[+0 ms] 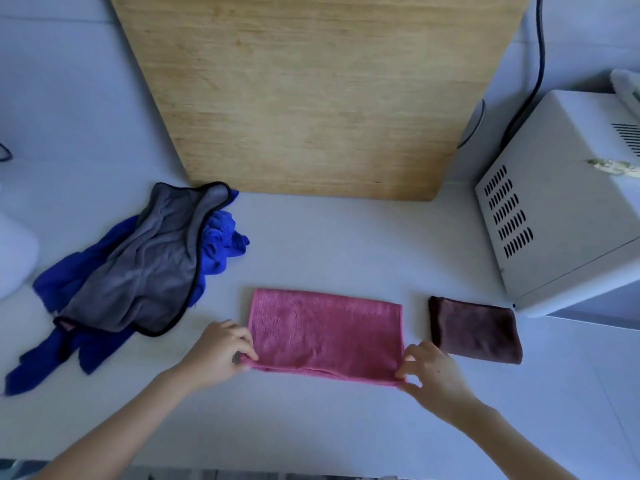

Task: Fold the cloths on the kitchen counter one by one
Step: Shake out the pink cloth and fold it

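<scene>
l hand (221, 351) pinched on near-left corner of pink microfibre cloth (325, 332) | r hand (429, 372) pinched on its near-right corner | cloth folded flat, mid white counter (329, 237) | folded brown plush cloth (476, 329) just right | crumpled grey+blue cloths (138, 268) left

Items around the work area on a pale counter (329, 237)

A large wooden board (311, 91) is propped upright at the back of the counter. To its right a white appliance (561, 216) with rows of vent slots on its side is placed, and a black cable (538, 64) is seen running down behind it. A white rounded object (14, 258) is partly cut off at the left edge.
</scene>
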The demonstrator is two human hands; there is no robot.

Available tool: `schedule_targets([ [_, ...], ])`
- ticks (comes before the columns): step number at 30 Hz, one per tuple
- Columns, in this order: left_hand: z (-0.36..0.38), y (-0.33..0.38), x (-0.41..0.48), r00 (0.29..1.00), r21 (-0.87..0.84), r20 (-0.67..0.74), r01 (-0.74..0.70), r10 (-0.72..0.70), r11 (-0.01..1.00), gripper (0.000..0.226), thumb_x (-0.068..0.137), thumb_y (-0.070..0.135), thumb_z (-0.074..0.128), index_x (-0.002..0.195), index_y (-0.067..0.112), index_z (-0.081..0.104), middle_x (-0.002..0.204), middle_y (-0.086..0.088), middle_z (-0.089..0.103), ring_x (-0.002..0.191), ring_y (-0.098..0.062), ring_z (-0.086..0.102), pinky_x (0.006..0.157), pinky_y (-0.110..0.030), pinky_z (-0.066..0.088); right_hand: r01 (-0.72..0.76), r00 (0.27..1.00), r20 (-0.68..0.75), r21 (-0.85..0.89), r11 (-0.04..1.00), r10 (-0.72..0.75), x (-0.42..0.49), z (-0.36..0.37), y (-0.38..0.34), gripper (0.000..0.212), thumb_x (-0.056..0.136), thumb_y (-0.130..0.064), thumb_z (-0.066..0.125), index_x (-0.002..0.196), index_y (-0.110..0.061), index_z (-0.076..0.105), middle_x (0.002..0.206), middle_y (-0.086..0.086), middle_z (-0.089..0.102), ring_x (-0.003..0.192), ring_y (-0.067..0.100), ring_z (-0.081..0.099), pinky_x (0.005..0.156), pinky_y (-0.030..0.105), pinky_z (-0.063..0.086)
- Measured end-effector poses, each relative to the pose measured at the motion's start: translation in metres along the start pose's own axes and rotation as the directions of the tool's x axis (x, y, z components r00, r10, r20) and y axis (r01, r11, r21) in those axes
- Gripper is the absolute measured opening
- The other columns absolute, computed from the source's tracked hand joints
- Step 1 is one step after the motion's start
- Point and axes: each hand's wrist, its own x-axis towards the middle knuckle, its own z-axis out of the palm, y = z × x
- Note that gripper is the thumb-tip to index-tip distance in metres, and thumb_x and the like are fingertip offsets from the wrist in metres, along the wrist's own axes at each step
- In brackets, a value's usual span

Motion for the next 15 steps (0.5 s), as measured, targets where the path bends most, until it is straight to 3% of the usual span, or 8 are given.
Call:
schedule_targets([
  [1,0.004,0.000,-0.002,0.999,-0.023,0.003,0.039,-0.039,0.999,0.011,0.070,0.027,0.074,0.081,0.028,0.077,0.085,0.016,0.064,0.088,-0.008,0.055,0.083,-0.025,0.040,-0.019,1.000,0.011,0.010,1.000,0.019,-0.003,0.004,0.000,0.015,0.067,-0.040,0.080,0.075,-0.029,0.074,0.086,-0.013,0.064,0.084,0.012,0.057,0.071,0.023,0.046],
  [3,0.011,0.006,-0.003,0.975,-0.234,-0.079,0.184,-0.207,0.955,0.004,0.071,0.023,0.075,0.073,0.021,0.075,0.082,0.009,0.064,0.086,-0.010,0.058,0.082,-0.026,0.044,-0.214,0.976,-0.003,0.192,0.958,0.218,-0.006,0.008,-0.005,0.021,0.079,-0.045,0.067,0.072,-0.026,0.071,0.087,-0.011,0.063,0.088,0.012,0.056,0.074,0.025,0.043],
  [5,0.018,0.015,0.003,0.859,-0.428,-0.193,0.361,-0.473,0.829,0.012,0.077,0.018,0.071,0.068,0.010,0.068,0.076,-0.004,0.066,0.078,-0.020,0.061,0.073,-0.030,0.045,-0.453,0.856,-0.027,0.445,0.773,0.517,0.000,0.012,-0.013,0.025,0.083,-0.042,0.064,0.071,-0.021,0.064,0.083,-0.003,0.064,0.085,0.019,0.062,0.070,0.029,0.045],
  [7,0.024,0.027,0.014,0.728,-0.487,-0.237,0.483,-0.643,0.727,0.023,0.083,0.021,0.066,0.071,0.002,0.060,0.071,-0.012,0.064,0.070,-0.028,0.059,0.065,-0.032,0.042,-0.592,0.736,0.044,0.526,0.611,0.675,0.013,0.014,-0.025,0.028,0.085,-0.037,0.063,0.095,-0.011,0.063,0.093,0.007,0.068,0.094,0.029,0.064,0.076,0.033,0.047],
  [10,0.025,0.046,0.034,0.661,-0.578,-0.150,0.545,-0.735,0.608,0.027,0.082,0.027,0.066,0.078,0.003,0.055,0.070,-0.009,0.059,0.067,-0.027,0.054,0.061,-0.031,0.037,-0.651,0.666,0.159,0.602,0.463,0.729,0.033,0.019,-0.042,0.040,0.081,-0.023,0.067,0.114,-0.005,0.053,0.103,0.013,0.066,0.100,0.031,0.063,0.076,0.034,0.045],
  [12,0.024,0.052,0.044,0.630,-0.662,-0.060,0.555,-0.774,0.503,0.023,0.078,0.023,0.069,0.074,0.003,0.057,0.065,-0.007,0.057,0.066,-0.026,0.055,0.055,-0.031,0.036,-0.639,0.614,0.273,0.722,0.263,0.741,0.041,0.015,-0.047,0.024,0.074,-0.009,0.068,0.093,-0.010,0.053,0.085,0.010,0.062,0.078,0.028,0.062,0.063,0.030,0.043],
  [14,0.019,0.051,0.051,0.594,-0.780,0.069,0.533,-0.801,0.328,0.020,0.072,0.015,0.073,0.063,0.008,0.057,0.060,-0.003,0.056,0.066,-0.024,0.055,0.056,-0.030,0.039,-0.582,0.601,0.374,0.810,0.067,0.706,0.048,0.006,-0.045,0.017,0.069,0.003,0.066,0.073,-0.006,0.053,0.068,0.009,0.055,0.056,0.022,0.050,0.052,0.027,0.038],
  [15,0.015,0.050,0.053,0.582,-0.828,0.145,0.514,-0.800,0.225,0.019,0.070,0.013,0.075,0.063,0.010,0.057,0.063,-0.001,0.057,0.068,-0.024,0.056,0.059,-0.029,0.042,-0.553,0.605,0.406,0.833,-0.005,0.685,0.050,0.000,-0.045,0.014,0.067,0.008,0.064,0.072,-0.002,0.056,0.067,0.010,0.054,0.055,0.022,0.049,0.052,0.028,0.038],
])
